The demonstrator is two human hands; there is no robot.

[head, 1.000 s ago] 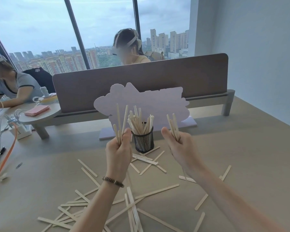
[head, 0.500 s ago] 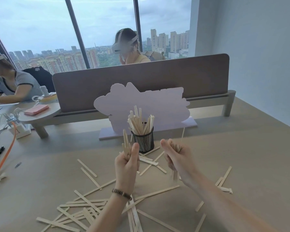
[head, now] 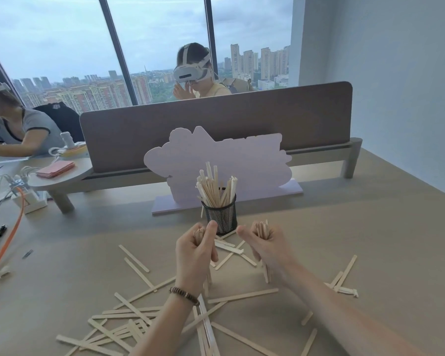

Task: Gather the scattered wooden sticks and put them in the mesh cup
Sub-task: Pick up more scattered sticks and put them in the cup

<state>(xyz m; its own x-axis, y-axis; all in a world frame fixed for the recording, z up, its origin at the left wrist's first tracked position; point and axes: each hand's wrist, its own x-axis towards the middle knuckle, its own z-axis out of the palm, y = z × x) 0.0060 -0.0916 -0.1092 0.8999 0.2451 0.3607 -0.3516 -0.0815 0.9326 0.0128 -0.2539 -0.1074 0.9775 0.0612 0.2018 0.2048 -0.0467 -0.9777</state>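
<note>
wooden sticks (head: 139,327) lie scattered toward the desk's (head: 370,240) near edge. both hands, left (head: 194,253) and right (head: 266,246), each grip an upright bundle of sticks just before the mesh cup (head: 220,217).

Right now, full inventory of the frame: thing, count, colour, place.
mesh cup: one, black, centre of table, holding sticks upright
loose sticks: many, pale wood, scattered on near table
table: one, beige
cutout sign: one, lilac, behind cup
divider: one, brown-grey, far table edge
pink notepad: one, left shelf
orange cable: one, far left
people: two, behind the divider and at left
bracelet: one, dark beaded, left wrist
left hand: grips stick bundle upright
right hand: grips stick bundle upright
</note>
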